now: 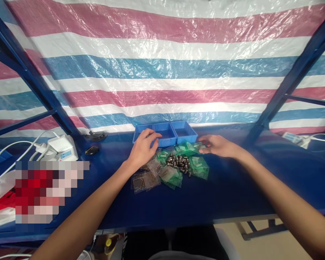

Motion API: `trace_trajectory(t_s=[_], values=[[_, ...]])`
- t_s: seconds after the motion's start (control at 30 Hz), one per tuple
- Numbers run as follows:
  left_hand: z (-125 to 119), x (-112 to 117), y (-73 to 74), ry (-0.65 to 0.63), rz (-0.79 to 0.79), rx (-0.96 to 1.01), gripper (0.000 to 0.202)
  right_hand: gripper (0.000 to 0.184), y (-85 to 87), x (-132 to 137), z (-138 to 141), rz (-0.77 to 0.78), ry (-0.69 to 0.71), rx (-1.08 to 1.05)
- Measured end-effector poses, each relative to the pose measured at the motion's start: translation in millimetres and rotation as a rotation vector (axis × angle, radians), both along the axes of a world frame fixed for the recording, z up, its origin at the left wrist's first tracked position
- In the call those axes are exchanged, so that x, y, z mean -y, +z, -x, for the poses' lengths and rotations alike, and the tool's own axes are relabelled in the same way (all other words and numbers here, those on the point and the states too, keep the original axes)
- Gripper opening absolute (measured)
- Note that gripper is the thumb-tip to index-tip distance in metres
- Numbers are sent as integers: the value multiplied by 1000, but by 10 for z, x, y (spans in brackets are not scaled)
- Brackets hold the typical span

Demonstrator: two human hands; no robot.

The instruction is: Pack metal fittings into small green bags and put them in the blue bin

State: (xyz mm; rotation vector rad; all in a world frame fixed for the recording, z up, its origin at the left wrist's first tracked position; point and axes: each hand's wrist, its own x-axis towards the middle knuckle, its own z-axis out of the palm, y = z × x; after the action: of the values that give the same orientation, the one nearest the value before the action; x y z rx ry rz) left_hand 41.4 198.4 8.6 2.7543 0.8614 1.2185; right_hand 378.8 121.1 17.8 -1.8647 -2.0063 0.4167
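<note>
My left hand (144, 147) hovers at the left end of a row of three small blue trays (183, 132), its fingers curved and apart with nothing seen in them. It partly hides the left tray. At the right end of the row, my right hand (218, 145) has its thumb apart from its fingers, by the edge of the green bags (199, 168). Whether it touches a bag is unclear. Between my hands lies a heap of loose metal screws (179, 163). Clear bags of brass-coloured pins (146, 180) spread to the left of the heap.
A white power strip (66, 150) with plugs and cables stands on the left of the blue table (233, 195), near a black computer mouse (92, 150). Blue metal posts (289, 76) frame both sides. A striped plastic sheet (162, 68) hangs behind.
</note>
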Motion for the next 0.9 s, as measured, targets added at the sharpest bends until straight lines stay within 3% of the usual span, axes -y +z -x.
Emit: trace_trajectory(t_s=[0.23, 0.4, 0.5, 0.63, 0.8, 0.9], values=[[-1, 8, -9, -13, 39, -45, 30, 51, -22, -34, -11, 56, 4, -120], [19, -3, 14, -4, 37, -50, 29, 39, 112, 26, -84, 84, -5, -256], [14, 10, 40, -29, 33, -39, 26, 40, 206, 74, -44, 54, -47, -376], [-35, 90, 69, -108, -33, -32, 21, 42, 258, 36, 300, -26, -73, -646], [-108, 228, 75, -139, -187, -159, 27, 42, 234, -130, 928, 12, 122, -874], [-101, 252, 75, -111, -248, -196, 23, 42, 178, -154, 1143, 3, 189, -862]])
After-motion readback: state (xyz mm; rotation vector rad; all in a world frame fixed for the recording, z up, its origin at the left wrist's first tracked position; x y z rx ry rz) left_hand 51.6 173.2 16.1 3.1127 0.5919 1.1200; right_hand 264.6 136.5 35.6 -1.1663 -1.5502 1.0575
